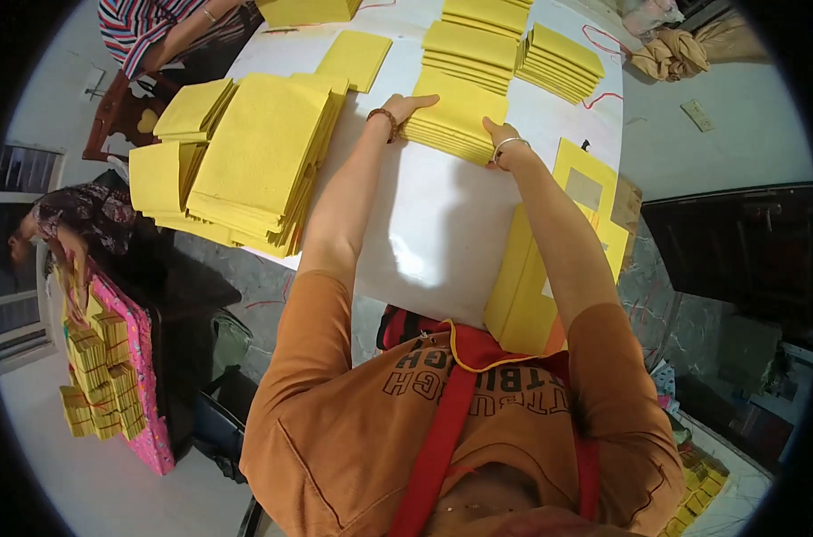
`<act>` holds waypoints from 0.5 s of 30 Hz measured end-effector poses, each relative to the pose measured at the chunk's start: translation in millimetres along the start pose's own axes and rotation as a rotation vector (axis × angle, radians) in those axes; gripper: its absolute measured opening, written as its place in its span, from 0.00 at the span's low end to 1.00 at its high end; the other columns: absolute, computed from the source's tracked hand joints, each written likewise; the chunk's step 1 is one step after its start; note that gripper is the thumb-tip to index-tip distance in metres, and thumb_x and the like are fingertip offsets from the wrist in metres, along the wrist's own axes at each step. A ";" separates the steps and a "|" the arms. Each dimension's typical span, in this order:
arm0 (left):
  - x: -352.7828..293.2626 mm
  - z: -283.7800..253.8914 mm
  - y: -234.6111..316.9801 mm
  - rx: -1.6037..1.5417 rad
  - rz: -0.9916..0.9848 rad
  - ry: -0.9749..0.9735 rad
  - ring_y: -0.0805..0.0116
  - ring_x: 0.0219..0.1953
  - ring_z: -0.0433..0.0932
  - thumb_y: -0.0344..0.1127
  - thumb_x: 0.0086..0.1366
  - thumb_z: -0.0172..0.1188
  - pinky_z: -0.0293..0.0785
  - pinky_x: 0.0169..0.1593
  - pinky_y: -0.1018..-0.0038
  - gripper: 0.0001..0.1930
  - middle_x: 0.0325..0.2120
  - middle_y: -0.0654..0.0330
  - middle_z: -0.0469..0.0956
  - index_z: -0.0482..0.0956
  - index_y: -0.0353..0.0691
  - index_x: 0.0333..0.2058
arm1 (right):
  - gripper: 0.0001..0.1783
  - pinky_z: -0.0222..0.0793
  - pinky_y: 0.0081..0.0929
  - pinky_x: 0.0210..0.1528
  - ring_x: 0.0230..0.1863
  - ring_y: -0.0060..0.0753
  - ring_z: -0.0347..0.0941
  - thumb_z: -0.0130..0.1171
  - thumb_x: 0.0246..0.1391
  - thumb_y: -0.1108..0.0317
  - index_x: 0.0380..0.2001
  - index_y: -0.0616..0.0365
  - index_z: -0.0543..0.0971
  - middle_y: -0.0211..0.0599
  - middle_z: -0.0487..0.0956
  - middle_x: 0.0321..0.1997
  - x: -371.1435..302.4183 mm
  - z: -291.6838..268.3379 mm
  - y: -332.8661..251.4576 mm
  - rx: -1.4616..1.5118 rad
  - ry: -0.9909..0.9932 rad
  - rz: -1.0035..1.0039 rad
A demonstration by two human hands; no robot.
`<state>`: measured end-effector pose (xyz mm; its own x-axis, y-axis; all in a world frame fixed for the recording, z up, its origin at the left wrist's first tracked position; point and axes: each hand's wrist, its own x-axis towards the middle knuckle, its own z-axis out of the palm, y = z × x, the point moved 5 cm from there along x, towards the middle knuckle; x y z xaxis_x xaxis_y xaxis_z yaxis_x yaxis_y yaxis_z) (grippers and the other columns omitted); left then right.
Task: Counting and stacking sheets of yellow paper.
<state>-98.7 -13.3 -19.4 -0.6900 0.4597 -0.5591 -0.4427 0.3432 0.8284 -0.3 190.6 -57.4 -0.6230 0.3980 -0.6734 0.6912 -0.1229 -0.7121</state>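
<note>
A stack of folded yellow paper sheets [465, 109] lies on the white table, its layered edges facing me. My left hand [410, 107], with a dark beaded bracelet at the wrist, grips the stack's left side, thumb on top. At the right corner my right hand [509, 148], wearing a pale bangle, clasps the same stack. Both hands' other fingers are partly hidden. Just beyond stand more folded yellow stacks [471, 52], very close to the held one. A flat yellow sheet pile [355, 59] lies beyond my left hand.
Tall yellow paper piles [259, 148] cover the table's left side. A fanned yellow stack [560, 64] and red string [603, 98] lie far right. Yellow cartons [514, 295] stand by my right forearm. Two other people are at the left, one beside a pink-covered table [160, 438] with bundles.
</note>
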 end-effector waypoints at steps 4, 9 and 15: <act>-18.8 10.4 -11.9 -0.219 -0.033 -0.153 0.68 0.37 0.76 0.50 0.51 0.63 0.72 0.39 0.74 0.27 0.35 0.58 0.77 0.73 0.35 0.44 | 0.26 0.68 0.52 0.33 0.38 0.43 0.73 0.54 0.52 0.50 0.50 0.53 0.68 0.42 0.75 0.42 -12.3 14.8 6.3 0.006 0.081 -0.028; -26.6 49.8 4.2 -0.290 0.037 -0.191 0.67 0.38 0.76 0.45 0.52 0.62 0.72 0.40 0.74 0.24 0.36 0.58 0.77 0.72 0.36 0.44 | 0.25 0.70 0.42 0.34 0.37 0.40 0.74 0.56 0.51 0.57 0.48 0.61 0.69 0.44 0.75 0.41 38.1 -25.5 12.1 0.065 0.153 -0.234; -65.1 9.3 -37.0 -0.625 0.169 -0.023 0.64 0.42 0.74 0.38 0.52 0.60 0.71 0.45 0.71 0.22 0.39 0.54 0.75 0.71 0.33 0.44 | 0.28 0.71 0.32 0.39 0.39 0.37 0.74 0.62 0.46 0.54 0.45 0.64 0.72 0.42 0.76 0.42 -107.3 24.4 -48.9 0.068 -0.328 -0.179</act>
<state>-32.0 -48.3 -13.9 -0.7698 0.4854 -0.4145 -0.5841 -0.2741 0.7640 23.8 131.7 44.9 -0.8235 0.1073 -0.5571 0.5418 -0.1424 -0.8284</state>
